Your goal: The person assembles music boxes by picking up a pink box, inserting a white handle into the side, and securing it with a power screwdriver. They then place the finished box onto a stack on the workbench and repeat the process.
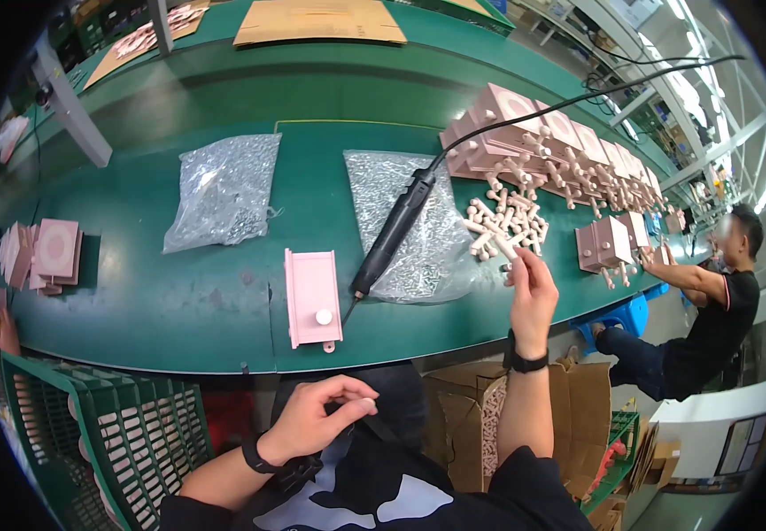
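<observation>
My right hand (534, 299) reaches to the near edge of a pile of short pale-pink pegs (523, 212). Its thumb and fingers are pinched on one pink peg (506, 247). In front of my body, below the table edge, my left hand (323, 414) is curled with thumb and index close together; anything between them is too small to make out. A pink box-like part (310, 288) with a round white knob (324, 317) lies on the table ahead of it. A black electric screwdriver (394, 232) hangs on its cable, its bit near that part.
Clear bags of small metal screws (228, 190) lie on the green table. Pink assemblies (542, 133) stand in rows at back right, others (55, 252) far left. A green crate (135, 434) and cardboard box (454, 425) flank me. A co-worker (711, 301) works at right.
</observation>
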### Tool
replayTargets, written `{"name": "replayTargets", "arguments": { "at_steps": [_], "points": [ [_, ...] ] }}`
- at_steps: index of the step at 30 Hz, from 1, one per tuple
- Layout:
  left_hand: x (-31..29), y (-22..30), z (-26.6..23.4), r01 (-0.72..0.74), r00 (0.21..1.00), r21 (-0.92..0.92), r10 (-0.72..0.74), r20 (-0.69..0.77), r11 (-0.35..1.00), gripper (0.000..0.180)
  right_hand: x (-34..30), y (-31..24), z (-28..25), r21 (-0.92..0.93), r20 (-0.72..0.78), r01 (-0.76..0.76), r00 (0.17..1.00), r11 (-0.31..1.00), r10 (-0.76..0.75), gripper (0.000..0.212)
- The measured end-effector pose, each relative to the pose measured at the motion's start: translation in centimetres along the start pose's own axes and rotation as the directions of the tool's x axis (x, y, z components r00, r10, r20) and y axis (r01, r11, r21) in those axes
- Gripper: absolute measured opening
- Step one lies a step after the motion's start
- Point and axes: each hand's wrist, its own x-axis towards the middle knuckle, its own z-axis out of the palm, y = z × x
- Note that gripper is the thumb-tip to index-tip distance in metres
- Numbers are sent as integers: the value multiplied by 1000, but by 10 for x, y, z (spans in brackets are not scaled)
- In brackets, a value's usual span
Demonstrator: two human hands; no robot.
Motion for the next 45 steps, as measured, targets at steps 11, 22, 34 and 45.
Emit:
{"name": "replayTargets", "arguments": {
  "at_steps": [11,22,34,45],
  "points": [
    [14,-13,5,194,981,-473,-177,81,859,34,-58,-84,40,376,771,-170,603,911,-205,22],
    [-13,-25,2,-123,854,491,344,-391,863,32,-122,-94,77,324,845,-794,487,514,221,25],
    [-6,-10,-5,-77,917,-332,-63,-393,940,36,-113,-92,78,187,862,-488,498,852,96,20],
    [7,-15,-10,31,954,-369,-137,-265,929,35,-105,-87,88,228,885,-699,439,678,155,19]
  ]
}}
